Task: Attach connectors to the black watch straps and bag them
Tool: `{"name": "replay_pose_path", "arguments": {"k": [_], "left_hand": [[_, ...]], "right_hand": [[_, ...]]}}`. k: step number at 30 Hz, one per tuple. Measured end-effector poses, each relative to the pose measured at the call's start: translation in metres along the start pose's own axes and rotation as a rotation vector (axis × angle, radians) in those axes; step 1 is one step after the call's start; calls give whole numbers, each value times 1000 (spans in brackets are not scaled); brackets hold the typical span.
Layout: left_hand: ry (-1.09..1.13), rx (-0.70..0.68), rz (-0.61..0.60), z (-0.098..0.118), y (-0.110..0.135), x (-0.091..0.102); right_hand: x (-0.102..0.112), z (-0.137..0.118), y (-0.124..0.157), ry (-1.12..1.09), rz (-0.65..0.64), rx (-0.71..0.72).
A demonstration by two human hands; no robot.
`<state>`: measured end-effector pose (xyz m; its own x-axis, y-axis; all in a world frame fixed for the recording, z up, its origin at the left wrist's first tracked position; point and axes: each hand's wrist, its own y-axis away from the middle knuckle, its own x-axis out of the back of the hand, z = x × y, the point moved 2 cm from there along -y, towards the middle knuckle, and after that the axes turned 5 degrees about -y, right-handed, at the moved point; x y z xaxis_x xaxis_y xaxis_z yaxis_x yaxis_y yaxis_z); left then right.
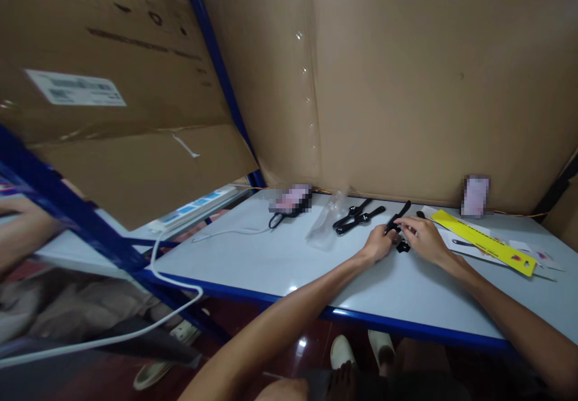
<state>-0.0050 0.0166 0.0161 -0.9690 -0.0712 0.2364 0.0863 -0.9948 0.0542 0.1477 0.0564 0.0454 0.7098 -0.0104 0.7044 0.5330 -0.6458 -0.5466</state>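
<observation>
Between the two hands, over the table (271, 268), is the black strip (401, 212). The left hand (380, 243) is closed on its lower part; the right hand (423, 238) has bent fingertips at the strip, but whether they pinch it cannot be told. Hold the strip firmly with the left hand, close to the working point, to limit twisting. Apply light force with the right fingertips. Take care not to knock the small dark part (403, 246) between the hands; it is too small to identify. The fingers hide the strip's lower end and any joint there. Right of the right hand, a yellow card (485, 243) partly covers papers (451, 239); its print is illegible. Left of the left hand are two black bars (348, 227), then a clear bag (323, 226), contents unclear. Beyond both hands, the screens of two devices (475, 196) are blurred.
</observation>
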Motion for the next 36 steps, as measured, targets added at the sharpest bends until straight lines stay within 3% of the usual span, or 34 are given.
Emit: {"name": "replay_pose_path", "arguments": {"k": [5,11,22,28,31,36], "left_hand": [[-348,-212,72,8,5,1],[-477,-286,86,13,13,4],[-299,-124,23,8,3,7],[-207,-67,45,7,6,7],[-188,-41,27,7,5,6],[-181,-31,33,5,5,6]], "right_hand": [[1,0,-1,33,-6,-46],[-4,4,0,19,22,-101],[-7,-2,1,-40,-7,-4],[-10,7,-1,-224,81,-199],[-12,14,-1,-253,49,-306],[-15,18,1,-284,58,-300]]}}
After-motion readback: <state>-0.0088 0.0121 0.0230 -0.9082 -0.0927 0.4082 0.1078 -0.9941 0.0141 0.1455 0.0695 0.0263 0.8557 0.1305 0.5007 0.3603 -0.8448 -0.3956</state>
